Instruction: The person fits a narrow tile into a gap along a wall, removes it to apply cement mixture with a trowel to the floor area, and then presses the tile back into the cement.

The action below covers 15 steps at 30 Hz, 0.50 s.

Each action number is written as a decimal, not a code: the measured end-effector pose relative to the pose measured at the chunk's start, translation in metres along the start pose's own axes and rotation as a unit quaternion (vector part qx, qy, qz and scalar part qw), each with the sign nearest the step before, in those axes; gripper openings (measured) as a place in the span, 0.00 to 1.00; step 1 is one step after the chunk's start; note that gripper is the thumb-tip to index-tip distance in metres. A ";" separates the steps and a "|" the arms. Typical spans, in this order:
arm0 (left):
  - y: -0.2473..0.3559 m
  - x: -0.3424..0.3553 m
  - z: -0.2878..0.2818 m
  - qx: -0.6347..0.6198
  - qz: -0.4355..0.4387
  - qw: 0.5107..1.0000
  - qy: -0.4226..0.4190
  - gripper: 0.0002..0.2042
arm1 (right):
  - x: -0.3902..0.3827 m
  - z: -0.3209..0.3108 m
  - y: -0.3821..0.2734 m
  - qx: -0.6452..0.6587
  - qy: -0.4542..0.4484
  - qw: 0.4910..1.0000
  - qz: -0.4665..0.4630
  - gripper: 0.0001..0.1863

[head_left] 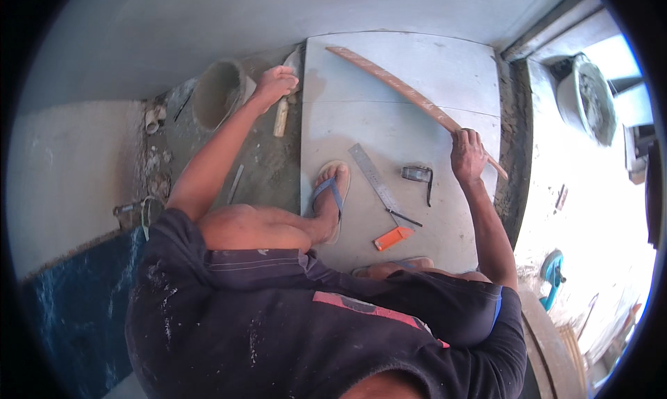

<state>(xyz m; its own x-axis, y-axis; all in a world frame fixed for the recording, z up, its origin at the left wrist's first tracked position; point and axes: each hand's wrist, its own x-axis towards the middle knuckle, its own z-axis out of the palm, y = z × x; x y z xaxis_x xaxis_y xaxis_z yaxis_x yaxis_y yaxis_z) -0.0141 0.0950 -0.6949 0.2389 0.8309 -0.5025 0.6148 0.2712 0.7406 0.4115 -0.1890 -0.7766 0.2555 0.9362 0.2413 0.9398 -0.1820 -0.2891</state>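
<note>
My right hand [468, 154] is closed round a long wooden strip [396, 84], near its lower right end. The strip lies slantwise over the large pale tiles [333, 121]. Over at the left, my left hand [276, 86] has its fingers curled together, and what they hold, if anything, is hidden. Just below it shows a trowel's wooden handle [281, 118], with a grey blade [294, 62] partly behind the hand. Between my feet and the strip lie a try square with an orange handle [394, 239], a dark pencil-like stick [405, 218] and a tape measure [417, 174].
A mortar-stained bucket [246, 86] stands left of the tiles, by the wall. Beyond the right edge of the tiles is a rough gap [513, 121], then another bucket [571, 96] and a teal tool [552, 279]. My sandalled foot [331, 197] rests on the tiles.
</note>
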 end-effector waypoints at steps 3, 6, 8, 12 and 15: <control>-0.037 -0.026 -0.030 0.026 -0.024 0.999 0.035 0.27 | 0.000 0.013 -0.004 0.000 -0.007 1.000 0.009 0.06; -0.077 -0.041 -0.045 0.150 -0.017 0.985 0.086 0.24 | -0.003 0.020 -0.007 0.017 0.006 1.000 0.002 0.05; -0.096 -0.051 -0.046 0.197 -0.049 0.976 0.081 0.26 | -0.005 0.018 -0.010 0.017 0.009 1.000 0.006 0.05; -0.133 -0.054 -0.052 0.290 -0.079 0.949 0.095 0.28 | -0.007 0.026 -0.013 0.035 -0.006 0.999 -0.020 0.06; -0.141 -0.045 -0.032 0.332 -0.084 0.936 0.083 0.29 | -0.012 0.028 -0.009 0.000 -0.044 0.999 -0.022 0.07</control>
<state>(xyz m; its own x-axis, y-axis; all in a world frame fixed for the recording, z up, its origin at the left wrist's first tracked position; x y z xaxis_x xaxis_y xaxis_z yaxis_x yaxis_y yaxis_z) -0.1353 0.0349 -0.7621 0.0102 0.8823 -0.4707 0.9780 0.0894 0.1887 0.3934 -0.1897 -0.8025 0.1922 0.9664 0.1709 0.9498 -0.1393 -0.2802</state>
